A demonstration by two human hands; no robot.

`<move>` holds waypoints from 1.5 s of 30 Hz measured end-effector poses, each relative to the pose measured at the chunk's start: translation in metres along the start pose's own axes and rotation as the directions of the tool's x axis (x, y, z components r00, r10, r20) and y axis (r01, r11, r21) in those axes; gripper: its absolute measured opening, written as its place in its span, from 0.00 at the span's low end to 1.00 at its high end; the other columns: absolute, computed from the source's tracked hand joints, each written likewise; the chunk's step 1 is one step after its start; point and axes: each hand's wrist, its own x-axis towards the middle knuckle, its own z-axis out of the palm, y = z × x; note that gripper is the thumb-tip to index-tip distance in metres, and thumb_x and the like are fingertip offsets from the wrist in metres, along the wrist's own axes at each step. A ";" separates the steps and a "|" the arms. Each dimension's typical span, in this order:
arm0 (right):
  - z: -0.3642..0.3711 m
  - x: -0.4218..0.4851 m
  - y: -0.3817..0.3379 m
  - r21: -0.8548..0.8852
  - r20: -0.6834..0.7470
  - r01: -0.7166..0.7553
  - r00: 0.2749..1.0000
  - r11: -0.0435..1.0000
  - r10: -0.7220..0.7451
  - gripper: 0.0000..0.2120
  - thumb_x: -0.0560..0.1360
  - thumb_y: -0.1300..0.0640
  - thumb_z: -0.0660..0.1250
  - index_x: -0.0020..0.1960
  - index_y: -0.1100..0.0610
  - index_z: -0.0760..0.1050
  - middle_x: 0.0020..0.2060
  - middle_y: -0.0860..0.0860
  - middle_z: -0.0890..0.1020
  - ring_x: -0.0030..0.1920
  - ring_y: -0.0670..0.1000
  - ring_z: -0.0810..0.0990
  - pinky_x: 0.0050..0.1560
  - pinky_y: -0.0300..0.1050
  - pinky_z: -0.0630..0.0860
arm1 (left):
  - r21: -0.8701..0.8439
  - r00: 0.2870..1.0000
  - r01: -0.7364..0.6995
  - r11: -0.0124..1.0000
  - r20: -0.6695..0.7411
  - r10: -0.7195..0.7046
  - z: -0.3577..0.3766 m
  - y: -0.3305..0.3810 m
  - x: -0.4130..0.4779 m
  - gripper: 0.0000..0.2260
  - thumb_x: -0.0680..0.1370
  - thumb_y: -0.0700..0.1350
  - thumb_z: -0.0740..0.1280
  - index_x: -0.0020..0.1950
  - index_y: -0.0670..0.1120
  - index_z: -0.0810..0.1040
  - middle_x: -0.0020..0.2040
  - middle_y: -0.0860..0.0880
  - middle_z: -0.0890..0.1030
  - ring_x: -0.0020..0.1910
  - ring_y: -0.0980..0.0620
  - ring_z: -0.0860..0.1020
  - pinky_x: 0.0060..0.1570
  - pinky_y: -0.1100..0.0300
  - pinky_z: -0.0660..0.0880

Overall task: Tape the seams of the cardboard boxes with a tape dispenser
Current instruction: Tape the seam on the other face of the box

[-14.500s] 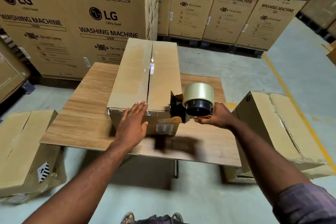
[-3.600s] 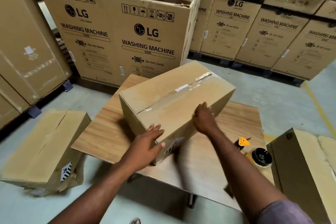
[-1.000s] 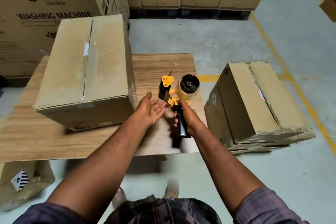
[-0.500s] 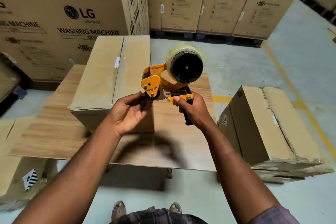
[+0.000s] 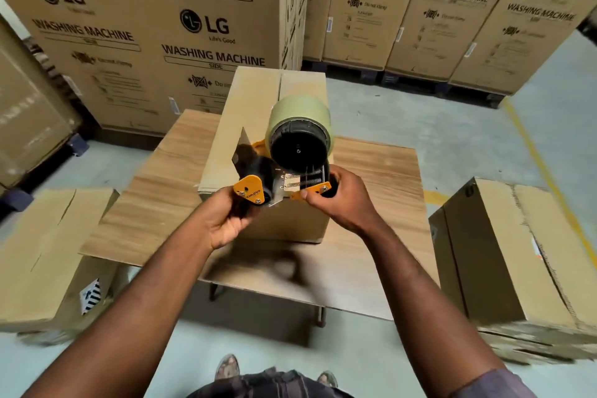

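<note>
An orange and black tape dispenser (image 5: 290, 168) with a pale roll of tape is held up in front of me, above the near end of a long cardboard box (image 5: 258, 113). The box lies lengthwise on a wooden table (image 5: 381, 178), its top seam running away from me. My right hand (image 5: 339, 200) grips the dispenser's handle, which is mostly hidden in the fist. My left hand (image 5: 226, 220) pinches the dispenser's front end by the orange plate and black roller.
A cardboard box (image 5: 48, 252) sits on the floor to the left of the table and another (image 5: 517, 255) to the right. Stacked washing machine cartons (image 5: 161, 26) stand behind the table. A yellow line (image 5: 546, 171) crosses the grey floor at right.
The dispenser has tipped so the roll faces me more squarely, above the box's near end. Both hands stay on it. The view has swung so the box now lies centred.
</note>
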 end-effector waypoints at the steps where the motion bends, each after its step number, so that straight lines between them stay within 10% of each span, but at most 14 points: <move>1: 0.005 0.002 -0.003 -0.008 0.000 0.002 1.000 1.000 -0.002 0.12 0.65 0.43 0.75 0.44 0.47 0.80 0.38 0.45 0.84 0.41 0.48 0.82 0.44 0.50 0.78 | 0.019 1.000 -0.009 1.000 -0.007 0.009 -0.005 0.006 0.001 0.11 0.83 0.39 0.57 0.46 0.41 0.77 0.34 0.45 0.84 0.31 0.53 0.83 0.33 0.62 0.81; 9: 0.035 0.020 -0.020 -0.051 0.012 0.016 1.000 0.999 -0.016 0.10 0.69 0.49 0.79 0.44 0.44 0.78 0.35 0.38 0.82 0.37 0.40 0.79 0.40 0.40 0.73 | -0.053 0.989 0.038 0.998 0.142 -0.031 -0.063 0.042 0.004 0.14 0.72 0.46 0.62 0.53 0.41 0.74 0.43 0.41 0.83 0.39 0.47 0.84 0.39 0.58 0.83; 17: 0.069 0.039 -0.041 -0.135 0.031 0.062 0.998 0.989 -0.058 0.14 0.66 0.40 0.74 0.48 0.44 0.80 0.39 0.41 0.84 0.41 0.42 0.82 0.43 0.45 0.77 | 0.026 1.000 -0.009 1.000 -0.002 0.009 -0.084 0.061 0.014 0.08 0.82 0.43 0.63 0.47 0.41 0.78 0.37 0.44 0.82 0.31 0.55 0.82 0.31 0.64 0.80; 26: 0.088 0.048 -0.050 -0.261 0.104 0.074 0.993 0.963 -0.048 0.11 0.68 0.45 0.78 0.44 0.43 0.78 0.35 0.37 0.82 0.36 0.39 0.78 0.37 0.37 0.71 | 0.363 0.987 -0.153 0.919 0.014 0.158 -0.123 0.075 0.029 0.08 0.82 0.38 0.62 0.48 0.40 0.79 0.36 0.44 0.82 0.32 0.54 0.79 0.30 0.64 0.78; 35: 0.073 0.056 -0.047 -0.391 0.117 0.049 0.993 0.919 -0.003 0.16 0.62 0.38 0.74 0.44 0.47 0.78 0.36 0.44 0.83 0.39 0.49 0.81 0.41 0.52 0.77 | 0.601 0.958 -0.246 0.760 0.033 0.284 -0.151 0.087 0.050 0.10 0.81 0.41 0.67 0.54 0.34 0.81 0.41 0.40 0.81 0.32 0.55 0.76 0.31 0.67 0.76; 45: 0.074 0.061 -0.039 -0.452 0.159 0.004 0.984 0.892 0.076 0.19 0.61 0.36 0.72 0.46 0.46 0.79 0.38 0.43 0.84 0.41 0.47 0.82 0.44 0.51 0.79 | 0.543 0.947 -0.195 0.817 -0.114 0.301 -0.135 0.031 0.075 0.07 0.84 0.43 0.61 0.51 0.49 0.78 0.40 0.49 0.81 0.35 0.54 0.76 0.31 0.62 0.71</move>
